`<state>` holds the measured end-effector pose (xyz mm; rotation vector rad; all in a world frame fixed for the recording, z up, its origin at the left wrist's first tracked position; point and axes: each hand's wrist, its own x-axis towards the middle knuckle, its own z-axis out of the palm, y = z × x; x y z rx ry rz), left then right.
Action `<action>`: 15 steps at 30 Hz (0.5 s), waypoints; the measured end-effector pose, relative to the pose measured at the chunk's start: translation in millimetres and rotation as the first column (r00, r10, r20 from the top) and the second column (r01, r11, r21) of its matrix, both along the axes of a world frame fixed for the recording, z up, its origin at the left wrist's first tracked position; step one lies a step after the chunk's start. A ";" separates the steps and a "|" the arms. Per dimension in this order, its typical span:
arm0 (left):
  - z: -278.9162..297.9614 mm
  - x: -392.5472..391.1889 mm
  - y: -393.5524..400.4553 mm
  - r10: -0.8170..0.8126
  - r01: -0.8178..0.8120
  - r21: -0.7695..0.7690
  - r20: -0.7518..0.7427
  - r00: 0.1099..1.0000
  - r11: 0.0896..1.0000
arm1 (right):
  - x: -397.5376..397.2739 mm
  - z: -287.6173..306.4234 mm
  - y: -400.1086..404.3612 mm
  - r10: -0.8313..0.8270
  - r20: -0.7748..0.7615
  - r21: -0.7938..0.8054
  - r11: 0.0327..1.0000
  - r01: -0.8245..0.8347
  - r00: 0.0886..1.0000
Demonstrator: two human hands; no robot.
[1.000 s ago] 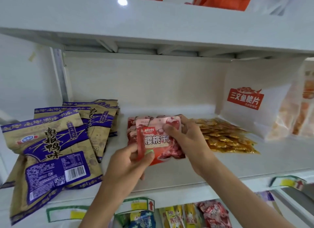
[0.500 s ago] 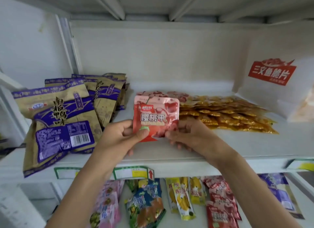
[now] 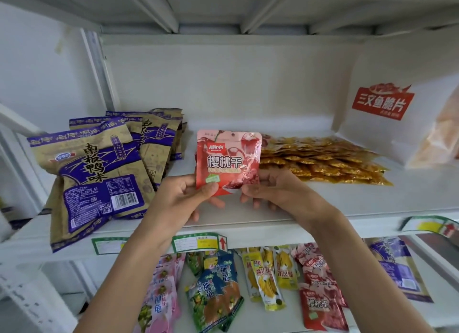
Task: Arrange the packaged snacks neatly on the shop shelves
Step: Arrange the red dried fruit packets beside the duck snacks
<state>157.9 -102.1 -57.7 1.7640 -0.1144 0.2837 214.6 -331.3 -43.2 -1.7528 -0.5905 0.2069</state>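
— What are you holding?

— One red pouch of dried cherries (image 3: 228, 162), upright, above the front of the white shelf (image 3: 372, 198). My left hand (image 3: 185, 196) pinches its lower left corner, thumb on the front; my right hand (image 3: 275, 191) pinches the lower right corner. The front reads 樱桃干, with "DRIED CHERRIES" beneath it. The small brand logo above I cannot read.

— What lies around it?

— On the left, gold and purple bags (image 3: 99, 173) in an overlapping row, the front one marked 南板鸭味, with a barcode. I count four or five; the ones behind are mostly covered. Behind my right hand, a flat pile of golden packets (image 3: 320, 161), too many and too alike to count. On the right, a white bag (image 3: 382, 104) with a red label, 三文鱼脆片; its right side is cut off by the frame.

— And below?

— Price tags (image 3: 198, 242) on the shelf edge, print too blurred to read. On the lower shelf, blue and green packets (image 3: 216, 293) marked 神龟, yellow packets (image 3: 267, 280), pink packets (image 3: 161, 295) partly behind my left arm, and more red cherry pouches (image 3: 320, 305).
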 end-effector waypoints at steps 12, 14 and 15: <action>0.9 0.5 8.2 -0.129 0.126 0.040 0.074 0.989 0.991 | -7.2 4.3 20.1 -0.047 0.002 0.055 0.997 0.047 0.999; -0.3 2.8 6.9 -0.163 0.161 0.036 0.062 0.985 0.986 | -6.8 -0.5 18.5 -0.051 0.029 0.094 0.994 0.048 0.998; -0.5 2.7 5.6 -0.168 0.166 0.032 0.054 0.984 0.986 | -7.4 -2.1 17.5 -0.055 0.030 0.100 0.994 0.052 0.998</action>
